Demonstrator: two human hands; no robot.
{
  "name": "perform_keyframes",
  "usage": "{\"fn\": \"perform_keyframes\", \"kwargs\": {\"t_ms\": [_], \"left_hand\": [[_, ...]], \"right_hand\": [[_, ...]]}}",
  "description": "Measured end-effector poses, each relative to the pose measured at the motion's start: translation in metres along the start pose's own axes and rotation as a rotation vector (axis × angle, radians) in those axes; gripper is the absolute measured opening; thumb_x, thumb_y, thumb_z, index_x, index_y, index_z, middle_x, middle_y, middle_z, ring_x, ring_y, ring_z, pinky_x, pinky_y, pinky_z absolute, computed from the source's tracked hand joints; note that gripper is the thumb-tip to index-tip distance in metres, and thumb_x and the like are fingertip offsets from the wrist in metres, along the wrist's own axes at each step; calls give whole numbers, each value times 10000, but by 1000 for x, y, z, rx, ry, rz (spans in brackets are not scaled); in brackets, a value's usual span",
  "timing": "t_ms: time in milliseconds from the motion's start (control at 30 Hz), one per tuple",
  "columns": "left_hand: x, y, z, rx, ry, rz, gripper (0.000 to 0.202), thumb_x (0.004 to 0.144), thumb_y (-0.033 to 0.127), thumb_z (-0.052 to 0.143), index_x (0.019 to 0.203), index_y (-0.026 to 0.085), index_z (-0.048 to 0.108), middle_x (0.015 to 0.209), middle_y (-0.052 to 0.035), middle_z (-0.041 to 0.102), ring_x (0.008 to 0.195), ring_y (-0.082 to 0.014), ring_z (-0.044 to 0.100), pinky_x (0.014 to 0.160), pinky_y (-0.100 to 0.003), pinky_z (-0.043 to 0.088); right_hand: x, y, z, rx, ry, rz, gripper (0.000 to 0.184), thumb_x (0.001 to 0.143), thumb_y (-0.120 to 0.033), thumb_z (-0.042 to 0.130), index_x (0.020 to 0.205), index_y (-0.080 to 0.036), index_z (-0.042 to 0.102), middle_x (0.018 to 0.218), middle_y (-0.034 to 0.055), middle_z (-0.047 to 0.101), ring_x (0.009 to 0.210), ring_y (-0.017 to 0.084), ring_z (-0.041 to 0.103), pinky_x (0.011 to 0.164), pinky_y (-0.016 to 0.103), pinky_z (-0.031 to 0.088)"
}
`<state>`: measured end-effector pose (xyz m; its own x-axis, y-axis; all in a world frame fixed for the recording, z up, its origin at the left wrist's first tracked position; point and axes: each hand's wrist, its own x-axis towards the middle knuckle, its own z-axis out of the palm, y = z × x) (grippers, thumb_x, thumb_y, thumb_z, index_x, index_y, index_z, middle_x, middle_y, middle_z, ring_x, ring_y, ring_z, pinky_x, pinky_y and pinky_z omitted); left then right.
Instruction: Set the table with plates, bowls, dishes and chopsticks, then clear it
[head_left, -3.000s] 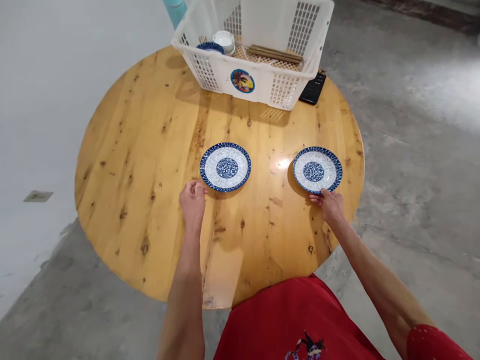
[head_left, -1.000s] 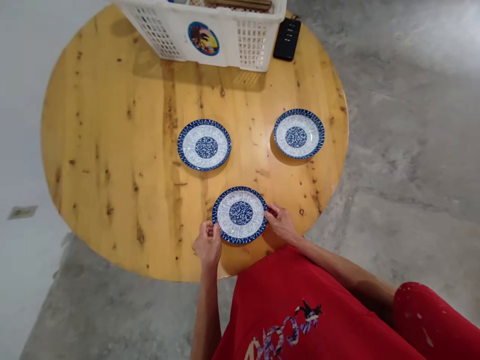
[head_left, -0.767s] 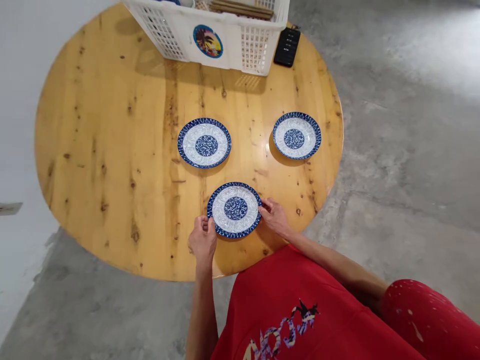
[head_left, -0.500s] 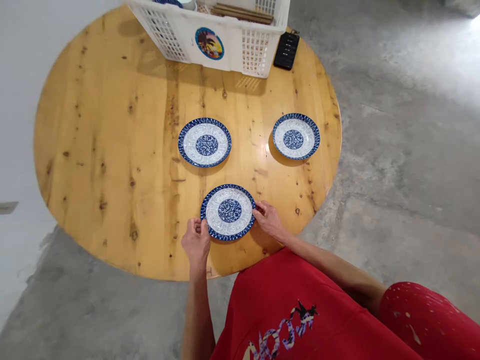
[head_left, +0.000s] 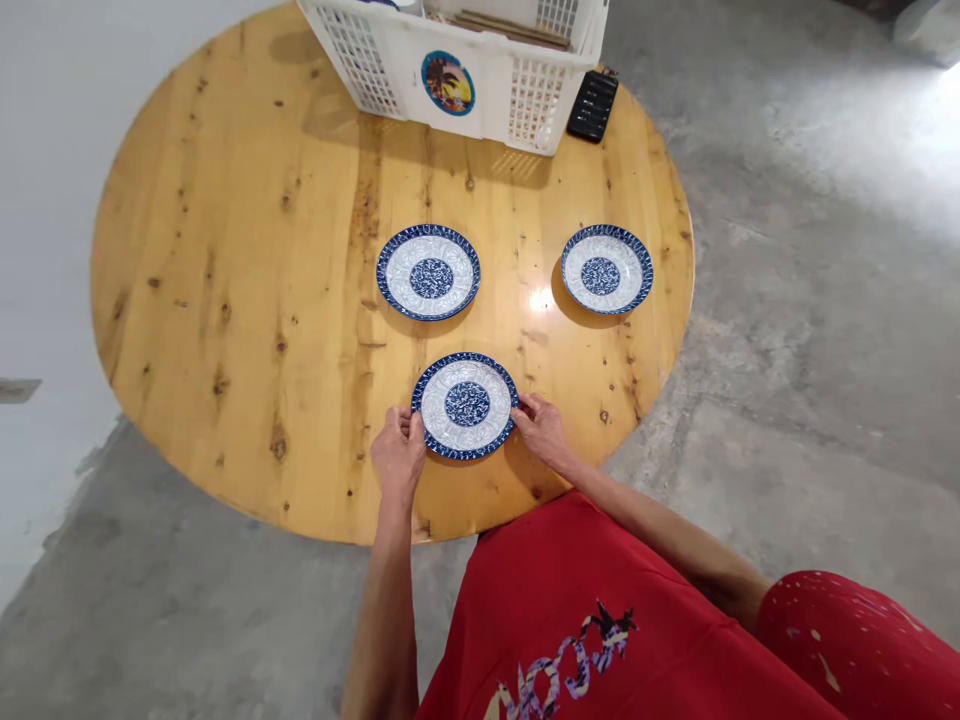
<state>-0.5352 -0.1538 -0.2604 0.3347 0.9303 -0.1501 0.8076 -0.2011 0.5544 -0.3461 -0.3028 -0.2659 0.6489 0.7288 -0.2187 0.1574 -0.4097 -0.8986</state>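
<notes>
A blue-and-white patterned plate [head_left: 466, 405] is at the near side of the wooden table, between my two hands. My left hand [head_left: 399, 450] grips its left rim, the fingers closed. On the opposite rim, my right hand [head_left: 541, 428] pinches the plate with the thumb on top. Whether the plate touches the tabletop or is slightly raised, I cannot tell. Beyond it lies a second matching plate [head_left: 428, 272]. A third plate [head_left: 607, 269] of the same pattern sits farther right, near the table's right edge.
The oval wooden table [head_left: 225, 270] has a curved edge and stands on a concrete floor [head_left: 787, 330]. A white plastic basket [head_left: 487, 95] with chopsticks and dishware stands at the far side. Beside it lies a black phone-like object [head_left: 593, 105].
The view has shifted, so the table and the things on it appear a little farther right. Both hands keep hold of the near plate, which has moved slightly away from me.
</notes>
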Motion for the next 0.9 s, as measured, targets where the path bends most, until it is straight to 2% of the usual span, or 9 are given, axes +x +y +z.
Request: {"fn": "perform_keyframes", "kwargs": {"t_ms": [400, 533, 700, 767, 900], "left_hand": [[2, 8, 5, 16, -60, 41, 185, 925, 386, 474, 885, 232, 568, 766, -20, 676, 697, -195, 623, 658, -278, 379], [2, 12, 4, 23, -72, 28, 175, 920, 375, 480, 897, 232, 578, 792, -27, 688, 725, -207, 623, 656, -284, 367], [-4, 15, 7, -37, -81, -1, 189, 916, 382, 476, 864, 230, 576, 787, -28, 677, 715, -202, 612, 634, -280, 364], [-7, 16, 9, -6, -74, -1, 185, 914, 369, 469, 838, 231, 566, 764, -32, 664, 702, -212, 602, 620, -289, 348], [-12, 21, 12, 66, -44, -28, 171, 906, 342, 465, 822, 229, 561, 725, -41, 640, 691, -232, 599, 624, -303, 348]], "right_hand": [[1, -4, -1, 75, 80, -3, 253, 794, -302, 473, 866, -158, 668, 797, 29, 663, 727, 179, 573, 699, 285, 442], [4, -3, -2, 141, 57, 23, 264, 783, -304, 487, 909, -170, 677, 821, 22, 686, 735, 179, 583, 694, 282, 462], [5, -2, -10, 153, -31, 38, 305, 794, -348, 500, 974, -171, 671, 823, 16, 677, 724, 168, 581, 674, 268, 468], [4, -2, -13, 141, -55, 49, 294, 807, -367, 491, 938, -165, 661, 776, 13, 651, 696, 162, 565, 647, 262, 460], [3, 1, -16, 106, -88, 34, 221, 799, -359, 468, 730, -184, 585, 670, -6, 563, 641, 150, 517, 598, 252, 427]]}}
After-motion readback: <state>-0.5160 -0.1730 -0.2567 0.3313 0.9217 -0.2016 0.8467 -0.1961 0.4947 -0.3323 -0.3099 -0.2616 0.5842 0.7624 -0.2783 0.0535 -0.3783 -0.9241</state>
